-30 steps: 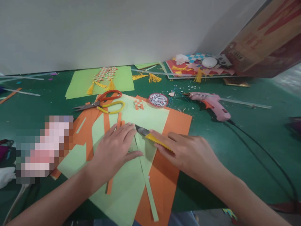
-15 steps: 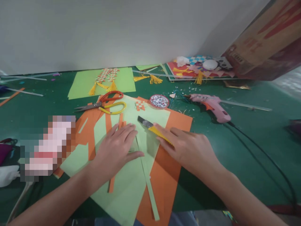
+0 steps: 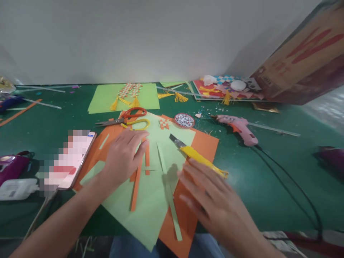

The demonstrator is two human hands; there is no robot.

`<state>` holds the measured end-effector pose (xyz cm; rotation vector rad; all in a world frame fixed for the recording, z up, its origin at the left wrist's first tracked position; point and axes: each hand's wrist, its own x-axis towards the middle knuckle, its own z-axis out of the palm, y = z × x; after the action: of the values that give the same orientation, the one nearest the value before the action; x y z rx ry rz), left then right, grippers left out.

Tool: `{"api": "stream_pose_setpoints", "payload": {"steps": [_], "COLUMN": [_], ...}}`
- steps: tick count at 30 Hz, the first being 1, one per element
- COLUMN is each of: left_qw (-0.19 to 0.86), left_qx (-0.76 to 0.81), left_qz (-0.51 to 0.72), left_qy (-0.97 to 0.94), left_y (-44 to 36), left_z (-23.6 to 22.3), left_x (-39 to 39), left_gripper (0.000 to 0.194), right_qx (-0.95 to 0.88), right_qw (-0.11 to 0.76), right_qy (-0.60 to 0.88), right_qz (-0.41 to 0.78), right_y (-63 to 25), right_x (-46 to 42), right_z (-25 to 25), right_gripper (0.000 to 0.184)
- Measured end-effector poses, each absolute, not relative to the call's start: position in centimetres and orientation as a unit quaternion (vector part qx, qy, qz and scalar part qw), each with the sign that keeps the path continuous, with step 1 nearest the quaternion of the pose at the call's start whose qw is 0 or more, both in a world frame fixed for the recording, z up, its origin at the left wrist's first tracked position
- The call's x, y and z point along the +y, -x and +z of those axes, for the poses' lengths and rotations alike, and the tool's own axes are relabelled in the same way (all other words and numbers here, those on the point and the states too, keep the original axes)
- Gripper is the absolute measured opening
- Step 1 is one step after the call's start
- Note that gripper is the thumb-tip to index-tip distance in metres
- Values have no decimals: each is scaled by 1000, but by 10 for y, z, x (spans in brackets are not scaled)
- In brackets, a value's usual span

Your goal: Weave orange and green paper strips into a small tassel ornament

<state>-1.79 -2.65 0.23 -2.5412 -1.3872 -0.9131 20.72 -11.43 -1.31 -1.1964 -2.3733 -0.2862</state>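
My left hand (image 3: 126,150) hovers over the upper left of the light green paper (image 3: 129,225), fingers stretched out, by some orange paper strips (image 3: 137,186). I cannot tell what lies under its palm. A yellow craft knife (image 3: 201,156) with its blade out rests across the green and orange sheets. My right hand (image 3: 212,195), slightly blurred, is open just below the knife, its fingers apart. A long light green strip (image 3: 169,195) lies loose between my hands. Above them is a small orange-and-green woven paper piece (image 3: 164,124).
Scissors (image 3: 138,123) with red and yellow handles lie behind my left hand. A phone (image 3: 71,161) sits to the left. On the right are a pink glue gun (image 3: 239,129) and its cord. A round dish of googly eyes (image 3: 184,120) stands behind the knife.
My right hand has let go of the craft knife and moved down toward me. My left hand has shifted left and up, off the green strip. The view has turned slightly.
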Motion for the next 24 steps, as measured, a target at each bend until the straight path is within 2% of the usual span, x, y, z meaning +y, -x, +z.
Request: {"api": "stream_pose_setpoints", "payload": {"steps": [4,11,17,24], "left_qw": [58,51,-66,-181], "left_qx": [-460,-452,-496,-521], "left_qz": [-297,-340,-430,-520], "left_qy": [835,823,751,652], "left_y": [19,22,25,29], "left_z": [0,0,7,9], "left_x": [-26,-27,-28,-24], "left_gripper": [23,23,37,45], "right_qx": [-902,-907,-903,-939], "right_qw": [198,153,144,186], "right_qy": [381,388,402,274], "right_qz": [-47,-55,-45,-97], "right_y": [-192,-181,-170,-150], "right_x": [-131,-103,-63,-54], "right_z": [-18,-27,-26,-3], "right_gripper": [37,41,40,29]}}
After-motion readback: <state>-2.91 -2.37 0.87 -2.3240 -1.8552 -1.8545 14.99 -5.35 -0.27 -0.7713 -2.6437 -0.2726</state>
